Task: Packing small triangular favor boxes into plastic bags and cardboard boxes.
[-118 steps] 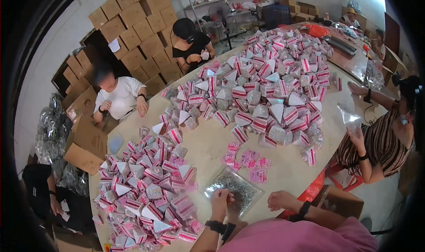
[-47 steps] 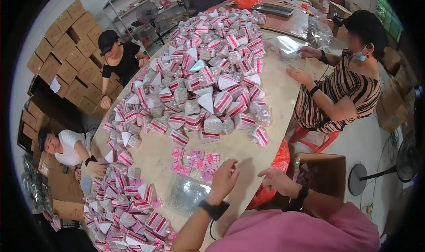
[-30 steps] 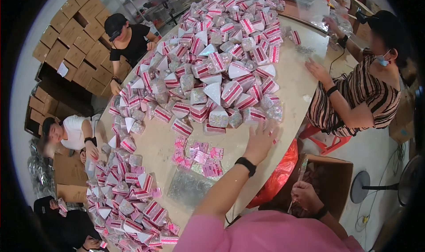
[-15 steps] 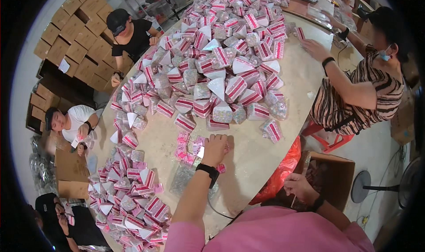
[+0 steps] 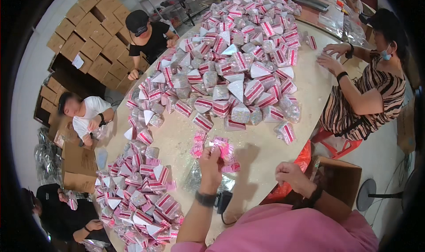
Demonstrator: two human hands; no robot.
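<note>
My left hand (image 5: pixel 210 169) is raised over the table (image 5: pixel 261 163), its fingers pinched on a small pink packet (image 5: pixel 225 148). More pink packets (image 5: pixel 198 142) lie just beyond that hand, and another pink packet (image 5: pixel 232 166) is beside it. Partly under my left forearm is a silvery flat plate (image 5: pixel 191 177). My right hand (image 5: pixel 293 177) hovers at the table's right edge with curled fingers; whatever they hold, if anything, is hidden. Beyond my left hand spreads a large heap of wrapped cake-slice-shaped pieces (image 5: pixel 241 86), pink and white.
A second pile of wrapped wedges (image 5: pixel 137 199) covers the table's left side. A black plug adapter (image 5: pixel 224 201) with a cable sits by my left wrist. An open cardboard box (image 5: pixel 338 176) and a red plastic bag (image 5: pixel 303 157) are at my right. Several co-workers, one in stripes (image 5: pixel 361 92), surround the table.
My left hand has lifted from the pink packets and now holds one up. My right hand has risen slightly from beside the box. The whole view has shifted a little.
</note>
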